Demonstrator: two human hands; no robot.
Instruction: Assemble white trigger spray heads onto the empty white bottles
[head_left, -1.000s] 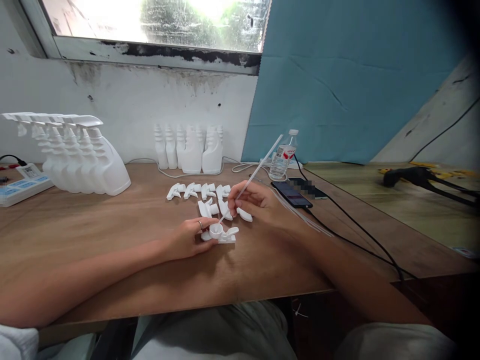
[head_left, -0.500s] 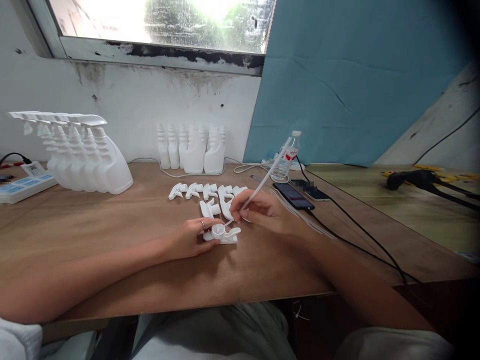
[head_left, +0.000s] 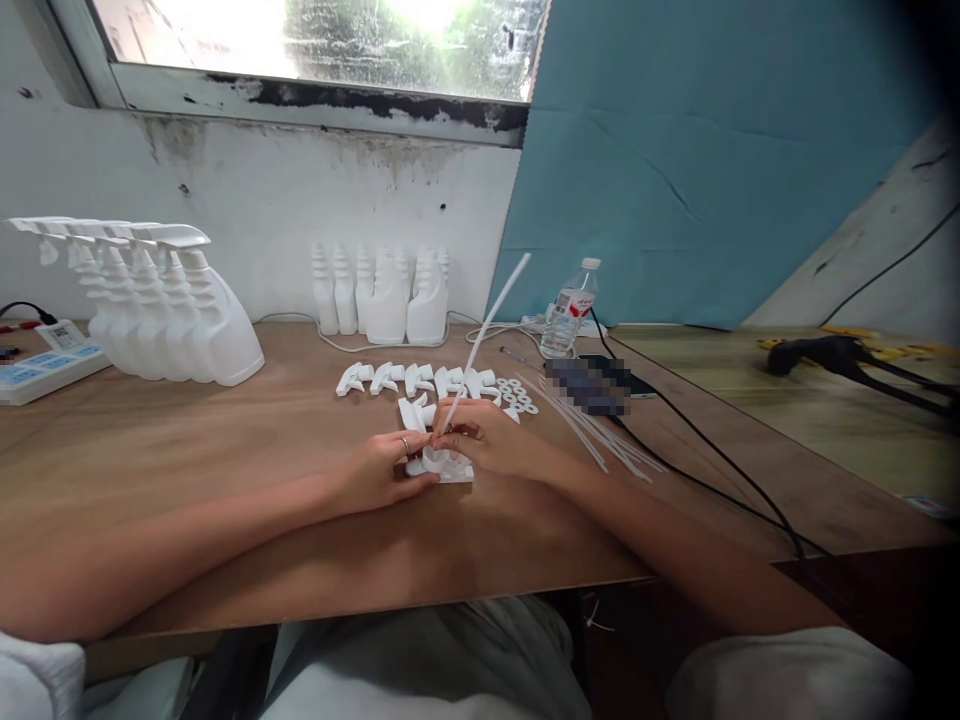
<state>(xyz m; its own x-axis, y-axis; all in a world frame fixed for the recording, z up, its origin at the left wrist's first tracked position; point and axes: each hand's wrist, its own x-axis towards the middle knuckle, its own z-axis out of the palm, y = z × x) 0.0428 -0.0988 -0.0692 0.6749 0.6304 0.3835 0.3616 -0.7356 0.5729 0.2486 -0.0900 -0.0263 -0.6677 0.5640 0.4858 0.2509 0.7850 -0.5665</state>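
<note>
My left hand is closed on a white trigger spray head, which lies on the table with its round collar facing up. Between the fingertips of my right hand is a thin white dip tube, slanting up and to the right. The tube's lower end is at the collar, partly hidden by my fingers, so I cannot tell whether it sits inside. Just behind, another white spray head lies on its side. A row of several more spray heads stretches farther back.
Small white rings and loose tubes lie to the right, near phones, black cables and a water bottle. White bottles stand by the wall; sprayer bottles and a power strip are at left.
My right hand has moved left and down, bringing the dip tube's lower end to the spray head's collar. The rings and loose tubes are now uncovered. My left hand has stayed in place.
</note>
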